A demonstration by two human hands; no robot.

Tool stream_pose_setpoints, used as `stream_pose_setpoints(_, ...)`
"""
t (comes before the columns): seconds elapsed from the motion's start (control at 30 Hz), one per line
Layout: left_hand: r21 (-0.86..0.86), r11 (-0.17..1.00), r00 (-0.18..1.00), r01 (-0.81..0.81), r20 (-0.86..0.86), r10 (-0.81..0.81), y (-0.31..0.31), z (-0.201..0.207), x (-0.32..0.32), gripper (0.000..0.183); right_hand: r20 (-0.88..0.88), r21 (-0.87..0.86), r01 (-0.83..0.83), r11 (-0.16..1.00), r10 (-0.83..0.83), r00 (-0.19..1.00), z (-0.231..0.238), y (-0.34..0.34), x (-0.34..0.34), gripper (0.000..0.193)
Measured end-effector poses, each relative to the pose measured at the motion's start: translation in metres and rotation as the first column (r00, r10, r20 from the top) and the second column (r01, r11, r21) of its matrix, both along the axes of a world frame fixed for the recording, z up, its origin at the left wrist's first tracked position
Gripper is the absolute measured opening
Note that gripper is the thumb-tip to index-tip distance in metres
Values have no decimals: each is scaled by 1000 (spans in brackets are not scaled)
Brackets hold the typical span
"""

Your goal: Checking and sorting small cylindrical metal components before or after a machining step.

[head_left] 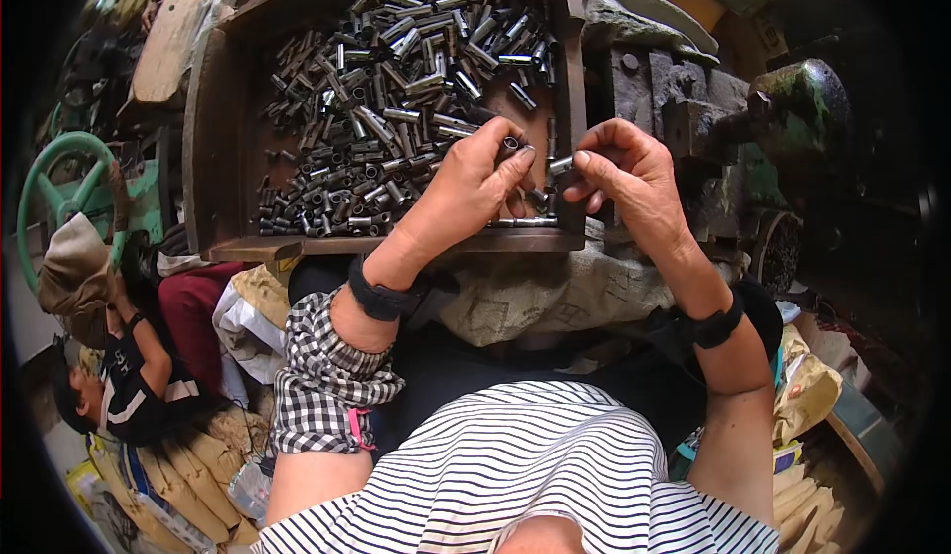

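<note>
In front of me, a shallow brown wooden tray (396,247) holds a heap of shiny metal tubes (396,69), longer ones at the back and short ones near the front left. My left hand (474,178) is over the tray's right part, its thumb and forefinger closed on a dark metal tube (510,144) whose round open end faces up. By the tray's right wall my right hand (632,176) pinches a short shiny metal tube (561,165) between thumb and fingers. Several tubes lie in a line along the front right inner edge, below my hands.
A greasy machine (684,108) with a rounded green-and-black part (807,103) stands close on the right. At far left is a green handwheel (69,193), with a person (139,366) beside it. A wooden plank (176,34) juts by the tray's back left. Sacking (555,292) hangs below its front.
</note>
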State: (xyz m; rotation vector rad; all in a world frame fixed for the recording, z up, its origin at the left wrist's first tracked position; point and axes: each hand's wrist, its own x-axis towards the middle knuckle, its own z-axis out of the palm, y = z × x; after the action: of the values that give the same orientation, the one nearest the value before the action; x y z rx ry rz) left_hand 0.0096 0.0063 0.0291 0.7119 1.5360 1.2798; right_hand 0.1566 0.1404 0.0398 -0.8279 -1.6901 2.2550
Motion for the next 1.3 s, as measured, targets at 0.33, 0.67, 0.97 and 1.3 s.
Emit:
stream_pose_setpoints(0.33, 47, 998, 954, -31, 299, 15, 0, -1, -3, 21, 19, 47, 78, 996, -79, 997, 2, -1, 0, 15)
stream_pose_setpoints(0.67, 81, 995, 959, -52, 283, 27, -1, 0, -1, 23, 6, -88, 71, 994, -71, 997, -5, 0, 4, 19)
stream_pose_setpoints(0.97, 27, 999, 967, -29, 253, 21, -4, 0, -1, 21, 12, -226, 27, 974, -25, 1000, -7, 1, 6, 16)
stream_pose_setpoints(1.3, 17, 987, 986, 160, -43, -159, 6, 19, 2, 16, 98, -242, -169, 955, 198, 975, 13, 16, 6, 12)
